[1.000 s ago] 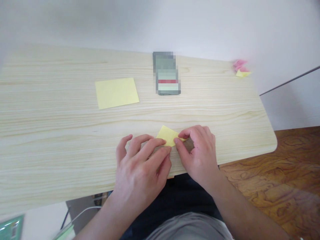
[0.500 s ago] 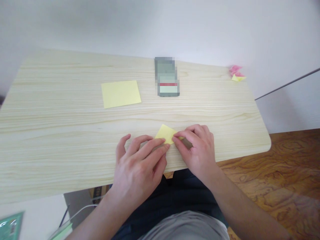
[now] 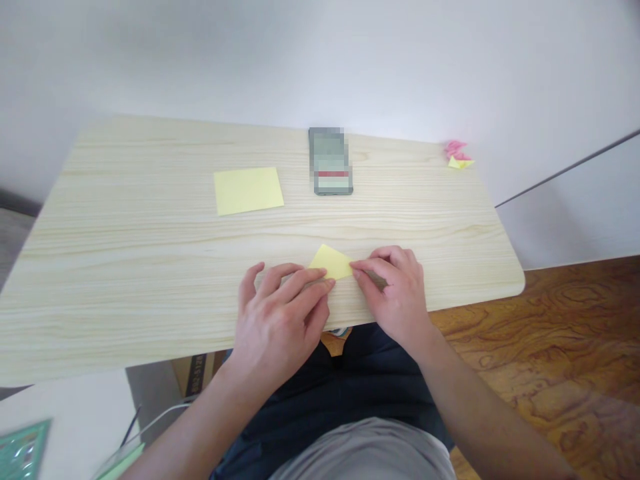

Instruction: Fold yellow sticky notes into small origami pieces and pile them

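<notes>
A small folded piece of yellow paper (image 3: 331,262) lies near the front edge of the table, one corner pointing away from me. My left hand (image 3: 281,310) rests over its left side, fingers spread and fingertips pressing on the paper's near edge. At the paper's right corner, my right hand (image 3: 393,287) pinches the tip between thumb and index finger, the other fingers curled. The paper's left end is partly hidden under my left fingers.
A flat yellow sheet (image 3: 249,191) lies farther back on the pale wooden table (image 3: 150,267). Behind stands a phone-like device (image 3: 331,162), its screen blurred. Pink and yellow folded paper (image 3: 457,155) sits at the back right. A green packet (image 3: 23,450) is at lower left.
My right fingertips have drawn slightly away from my left ones, so more of the folded paper shows between them. The whole view has shifted a little.
</notes>
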The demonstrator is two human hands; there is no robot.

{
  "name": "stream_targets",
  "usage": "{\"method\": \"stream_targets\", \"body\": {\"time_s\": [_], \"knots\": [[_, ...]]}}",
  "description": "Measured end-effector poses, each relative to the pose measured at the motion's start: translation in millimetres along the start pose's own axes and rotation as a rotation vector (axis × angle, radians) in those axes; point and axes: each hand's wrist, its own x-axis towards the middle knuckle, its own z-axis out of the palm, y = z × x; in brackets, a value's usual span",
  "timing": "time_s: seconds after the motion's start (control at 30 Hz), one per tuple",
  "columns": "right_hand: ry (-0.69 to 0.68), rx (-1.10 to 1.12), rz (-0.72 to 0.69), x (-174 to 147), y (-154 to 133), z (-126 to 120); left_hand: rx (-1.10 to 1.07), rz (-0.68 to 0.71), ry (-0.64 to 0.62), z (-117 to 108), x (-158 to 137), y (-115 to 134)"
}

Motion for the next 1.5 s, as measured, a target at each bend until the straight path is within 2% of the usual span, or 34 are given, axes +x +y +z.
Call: {"method": "stream_targets", "body": {"time_s": [0.23,0.37,0.57,0.9,1.3,1.5], "knots": [[0.066,-0.029,0.000,-7.0,1.6,1.2,-0.002,0.006,0.005,1.2,0.2,-0.7],[-0.029,-0.117,-0.067,-22.7,-5.1,-5.1,-0.008,0.002,-0.006,1.2,-0.3,-2.1],[-0.085,-0.185,-0.134,-42.5,-10.9,-8.0,-0.023,0.015,-0.001,2.6,-0.2,-4.5],[-0.130,-0.220,-0.159,-42.6,-13.4,-16.4,-0.082,0.022,0.015,2.1,1.0,-7.9],[-0.093,-0.233,-0.153,-46.6,-28.4,-11.4,-0.057,0.019,0.056,3.4,-1.2,-2.9],[-0.149,-0.188,-0.221,-43.9,-32.5,-12.1,-0.055,0.024,0.053,2.8,-2.0,-2.7]]}}
